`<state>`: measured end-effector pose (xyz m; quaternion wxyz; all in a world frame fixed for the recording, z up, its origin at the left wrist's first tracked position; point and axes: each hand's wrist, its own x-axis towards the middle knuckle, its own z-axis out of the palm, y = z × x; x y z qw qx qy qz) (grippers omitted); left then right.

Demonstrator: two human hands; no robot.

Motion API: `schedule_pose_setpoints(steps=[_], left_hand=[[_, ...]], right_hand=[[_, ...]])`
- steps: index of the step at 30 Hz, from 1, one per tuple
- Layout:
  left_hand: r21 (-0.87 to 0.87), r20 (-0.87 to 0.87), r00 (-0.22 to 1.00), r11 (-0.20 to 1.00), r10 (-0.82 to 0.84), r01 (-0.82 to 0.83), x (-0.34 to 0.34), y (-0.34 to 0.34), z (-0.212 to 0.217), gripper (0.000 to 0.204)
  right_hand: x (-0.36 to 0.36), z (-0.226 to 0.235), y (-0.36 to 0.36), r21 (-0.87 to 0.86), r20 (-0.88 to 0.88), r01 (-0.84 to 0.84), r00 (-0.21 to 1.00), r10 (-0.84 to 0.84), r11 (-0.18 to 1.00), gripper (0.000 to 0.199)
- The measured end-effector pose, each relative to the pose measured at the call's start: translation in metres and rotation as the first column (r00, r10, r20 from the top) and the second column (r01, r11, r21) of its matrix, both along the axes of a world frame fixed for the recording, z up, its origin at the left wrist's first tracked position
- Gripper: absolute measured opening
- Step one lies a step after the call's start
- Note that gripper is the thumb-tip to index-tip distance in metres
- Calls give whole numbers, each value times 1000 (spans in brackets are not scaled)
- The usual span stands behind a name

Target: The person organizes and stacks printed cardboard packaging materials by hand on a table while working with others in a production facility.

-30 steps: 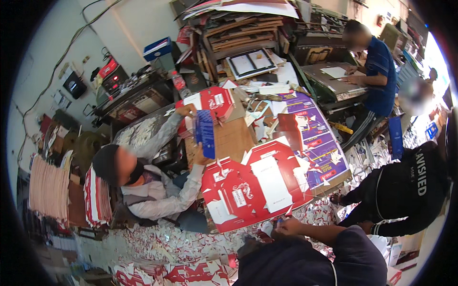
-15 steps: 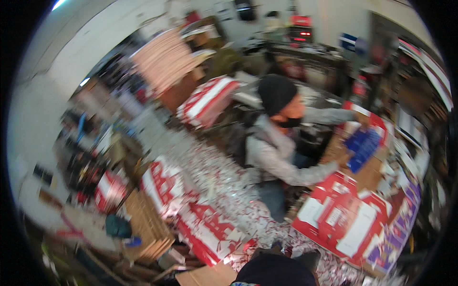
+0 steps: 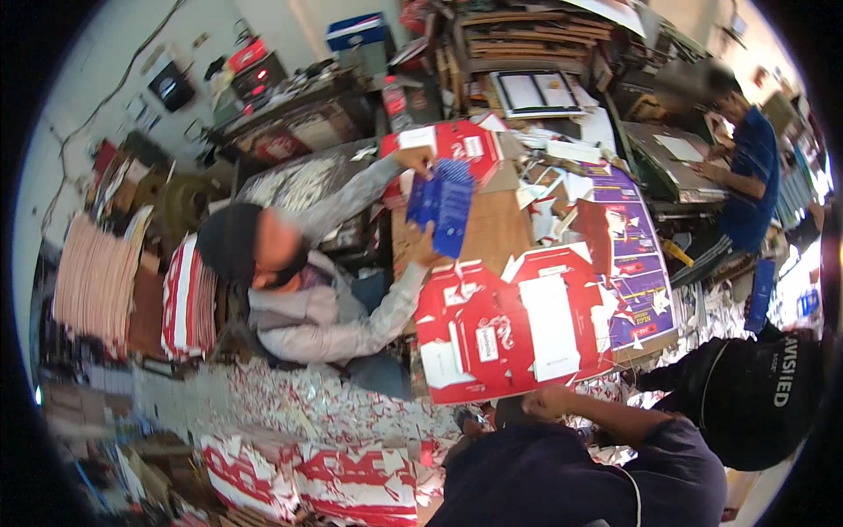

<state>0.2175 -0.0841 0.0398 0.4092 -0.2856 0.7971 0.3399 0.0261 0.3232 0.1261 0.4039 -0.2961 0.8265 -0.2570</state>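
My right hand (image 3: 549, 402) is close to the table's near edge, just below a red printed cardboard sheet (image 3: 505, 373). Its fingers look curled; whatever they might hold is hidden. My left hand does not show clearly. Dark clothing fills the lower edge, with a thin white cord across it. Red cut-out sheets with white patches lie on the brown tabletop (image 3: 496, 230). Across the table's left side, a seated co-worker in a grey sleeve (image 3: 351, 334) holds a blue printed sheet (image 3: 450, 215) between both hands.
A purple printed sheet (image 3: 645, 263) and paper scraps cover the table's right side. A plastic bottle (image 3: 395, 104) stands behind. Another person in a blue shirt (image 3: 753, 167) works at the far right. Red-and-white bundles (image 3: 356, 483) and shredded scraps (image 3: 290, 395) lie on the floor.
The view has swung to the right, bringing the table to the middle. My right arm and hand have come into view. The co-worker still holds the blue sheet.
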Motion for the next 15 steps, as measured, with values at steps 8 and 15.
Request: schedule_pose_setpoints(steps=[8, 15], left_hand=[[-63, 118, 992, 996, -52, 60, -50, 17, 27, 25], [-92, 180, 984, 996, 13, 3, -70, 26, 51, 26]], right_hand=[[-330, -26, -73, -537, -156, 667, 523, -838, 516, 36], [-468, -34, -149, -364, -186, 873, 272, -944, 323, 36]])
